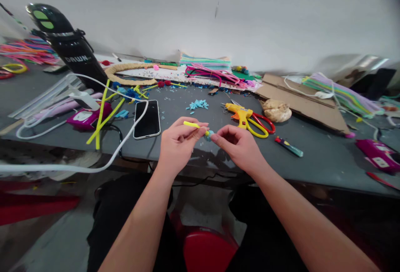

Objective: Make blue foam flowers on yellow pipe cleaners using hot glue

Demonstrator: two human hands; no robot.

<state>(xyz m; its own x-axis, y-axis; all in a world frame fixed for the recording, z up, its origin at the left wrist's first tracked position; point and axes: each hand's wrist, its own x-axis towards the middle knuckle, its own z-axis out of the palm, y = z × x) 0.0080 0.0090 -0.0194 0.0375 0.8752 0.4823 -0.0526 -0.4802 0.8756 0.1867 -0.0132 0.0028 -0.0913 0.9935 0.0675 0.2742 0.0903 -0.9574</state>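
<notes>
My left hand (178, 144) is closed in a pinch around a short yellow pipe cleaner (191, 124), held just above the front edge of the grey table (312, 151). A small light-blue pom-pom (208, 134) sits at the yellow piece's right end. My right hand (239, 144) pinches that pom-pom with thumb and forefinger. The two hands almost touch at the fingertips. A black phone (147, 118) lies flat just left of my left hand.
Yellow-and-red scissors (253, 121) and a yellow glue gun lie behind my right hand, blue scraps (198, 105) beside them. A black bottle (67, 42), white cable (93, 165), yellow pipe cleaners (101, 115), cardboard (300, 99) and magenta boxes (378, 155) crowd the table.
</notes>
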